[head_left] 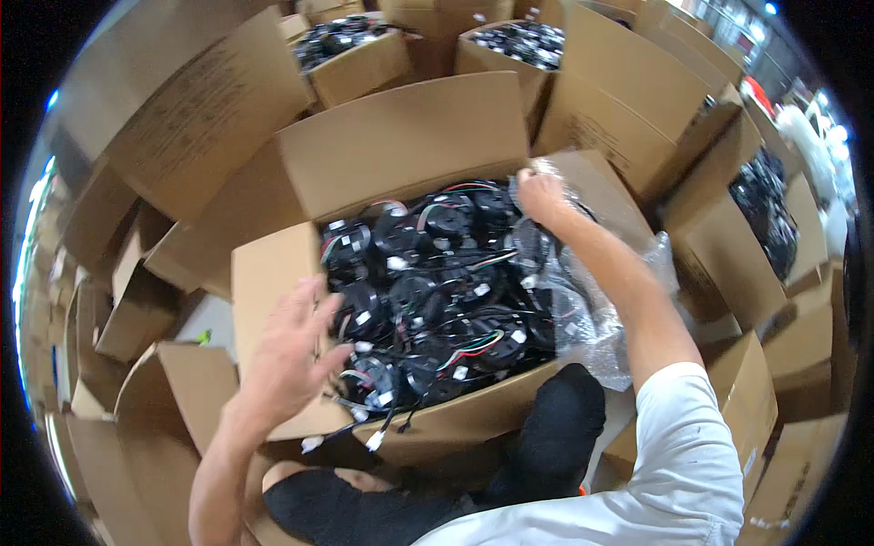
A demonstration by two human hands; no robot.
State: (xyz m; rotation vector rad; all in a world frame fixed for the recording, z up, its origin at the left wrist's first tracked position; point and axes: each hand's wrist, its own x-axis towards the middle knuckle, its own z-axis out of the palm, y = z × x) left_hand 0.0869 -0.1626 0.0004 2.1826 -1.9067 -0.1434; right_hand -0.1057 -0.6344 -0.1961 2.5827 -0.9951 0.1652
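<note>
An open cardboard box in front of me is filled with black round motor-like units that trail thin coloured wires and white connectors. Clear bubble wrap drapes over the box's right side. At the far right corner, my right hand is closed on the wrap's upper edge. Slightly blurred, my left hand hovers by the left flap with its fingers spread and nothing in it. A few wires with white plugs hang over the near edge.
Open cardboard cartons crowd round on all sides. Two at the back, a left one and a right one, hold similar dark parts. A carton at the right holds a black plastic bag. My knees press close to the box's near side.
</note>
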